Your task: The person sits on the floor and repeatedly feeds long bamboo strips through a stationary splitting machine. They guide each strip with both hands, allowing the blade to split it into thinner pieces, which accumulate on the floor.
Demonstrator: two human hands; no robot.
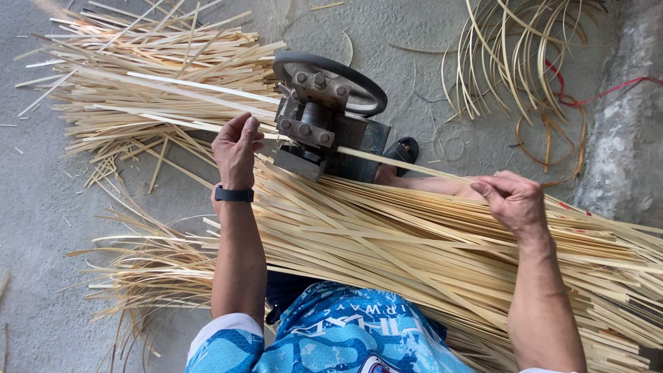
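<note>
So the person's feeding one bamboo strip (407, 164) through the little metal splitting machine (324, 128) sitting on the concrete floor (41, 207), the one with the black handwheel (359, 79) on its far side. The right hand (514, 200) is pinched on the strip on the infeed side of the machine, fingers closed around it, and the left hand (236, 148) is right at the machine's outfeed side, fingertips grasping the split strips (200, 90) where they come out. Looks like the trick here is keeping the strip dead level and in line with the machine's slot, so the right hand should push straight rather than at an angle, and the left should pull gently and evenly so the split doesn't wander off to one edge. Left fingers are very near the machine, so probably worth keeping them clear of the opening. The big pile of unsplit strips (428, 255) lies across the lap on the near side of the machine, finished ones (138, 76) heaped beyond the left hand.
</note>
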